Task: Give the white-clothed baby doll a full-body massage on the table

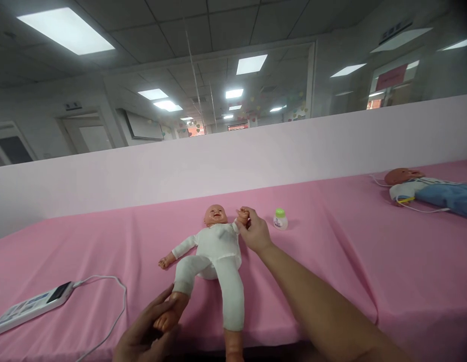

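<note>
Right arm (312,301) extends forward, fingers (251,212) gripping doll's hand (242,216).

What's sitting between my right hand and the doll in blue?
In the head view, a green-capped bottle stands on the pink cloth, nearer your right hand.

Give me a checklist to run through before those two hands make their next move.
1. Doll on its back on the pink cloth: ok.
2. Right hand holding one doll's fist: ok.
3. Left hand holding the doll's foot: ok.
4. Green-lidded bottle apart from the right hand: ok, upright.
5. White cable apart from the left hand: ok.
6. Firmness of each grip: cannot tell.
</note>
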The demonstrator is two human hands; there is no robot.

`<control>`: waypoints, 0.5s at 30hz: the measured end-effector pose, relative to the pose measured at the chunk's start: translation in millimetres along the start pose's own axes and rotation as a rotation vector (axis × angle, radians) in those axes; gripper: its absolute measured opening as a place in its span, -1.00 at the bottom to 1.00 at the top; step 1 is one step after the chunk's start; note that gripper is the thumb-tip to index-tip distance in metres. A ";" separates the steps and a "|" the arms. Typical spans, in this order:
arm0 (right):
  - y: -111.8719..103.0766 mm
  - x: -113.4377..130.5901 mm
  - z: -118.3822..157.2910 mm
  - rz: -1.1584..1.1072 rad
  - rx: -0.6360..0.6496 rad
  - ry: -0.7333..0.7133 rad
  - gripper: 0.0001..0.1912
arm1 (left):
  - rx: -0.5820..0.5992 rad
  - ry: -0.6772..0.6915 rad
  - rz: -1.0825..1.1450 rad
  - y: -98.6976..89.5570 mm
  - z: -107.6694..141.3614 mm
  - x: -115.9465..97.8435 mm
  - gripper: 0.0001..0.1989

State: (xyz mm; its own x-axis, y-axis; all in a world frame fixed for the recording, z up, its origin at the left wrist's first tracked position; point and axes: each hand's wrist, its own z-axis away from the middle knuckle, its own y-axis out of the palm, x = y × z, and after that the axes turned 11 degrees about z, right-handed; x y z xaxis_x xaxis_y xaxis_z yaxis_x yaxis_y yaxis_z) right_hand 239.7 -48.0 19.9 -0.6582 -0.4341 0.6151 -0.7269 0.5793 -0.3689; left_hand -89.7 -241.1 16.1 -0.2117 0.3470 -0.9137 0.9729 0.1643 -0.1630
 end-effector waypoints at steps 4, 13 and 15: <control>2.5 18.9 10.0 0.017 0.220 -0.176 -0.53 | -0.029 0.036 0.053 21.4 -26.0 -0.3 -0.47; 7.2 25.5 15.8 0.058 0.525 -0.422 -0.71 | 0.013 -0.061 0.211 68.1 -56.0 -1.0 -0.52; 7.5 23.0 15.2 -0.026 0.505 -0.366 -0.70 | 0.015 -0.061 0.224 69.7 -51.3 -2.4 -0.54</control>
State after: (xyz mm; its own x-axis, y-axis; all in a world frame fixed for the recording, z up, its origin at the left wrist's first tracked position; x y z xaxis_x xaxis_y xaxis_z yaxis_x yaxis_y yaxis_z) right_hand 216.2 -64.2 20.7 -0.5985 -0.7039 0.3825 -0.6879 0.2067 -0.6958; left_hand -26.2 -183.1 26.1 0.0153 0.3168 -0.9484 0.9963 0.0759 0.0414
